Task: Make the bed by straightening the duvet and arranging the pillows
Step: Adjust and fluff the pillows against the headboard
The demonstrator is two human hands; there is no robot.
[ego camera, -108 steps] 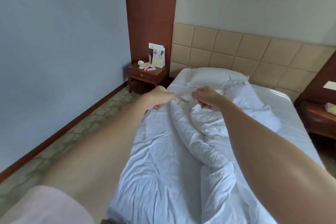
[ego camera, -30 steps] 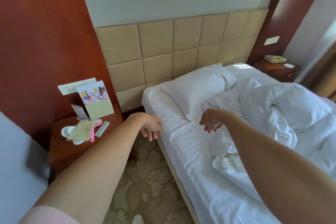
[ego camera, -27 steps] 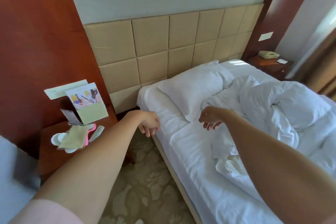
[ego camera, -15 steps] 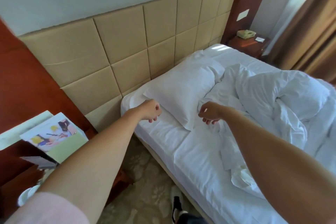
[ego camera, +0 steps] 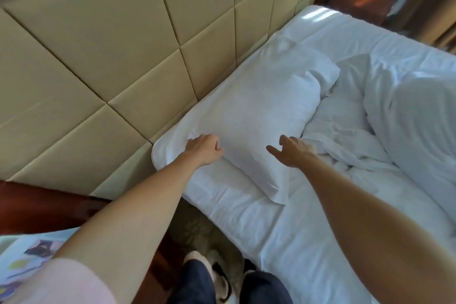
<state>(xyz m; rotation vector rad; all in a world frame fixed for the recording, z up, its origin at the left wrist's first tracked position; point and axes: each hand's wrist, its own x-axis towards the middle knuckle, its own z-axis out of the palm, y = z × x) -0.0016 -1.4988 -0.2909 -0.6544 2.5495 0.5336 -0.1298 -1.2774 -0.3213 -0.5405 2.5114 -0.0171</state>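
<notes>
White bedding unmade; pillow under approach

White duvet [ego camera: 407, 116] was found bunched on the bed's far side, beside the pillow [ego camera: 259, 106] at the headboard [ego camera: 123, 44]. A snagged duvet edge was judged likely if the pillow were pulled. Left hand [ego camera: 203, 149] was curled on the pillow's corner; right hand [ego camera: 292, 153] was spread, holding nothing.

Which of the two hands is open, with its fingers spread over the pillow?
The right hand: its fingers are spread above the pillow. The left hand has curled fingers at the pillow's left edge.

one pillow [ego camera: 256, 116]; one duvet [ego camera: 399, 126]; two hands [ego camera: 204, 149]
</notes>
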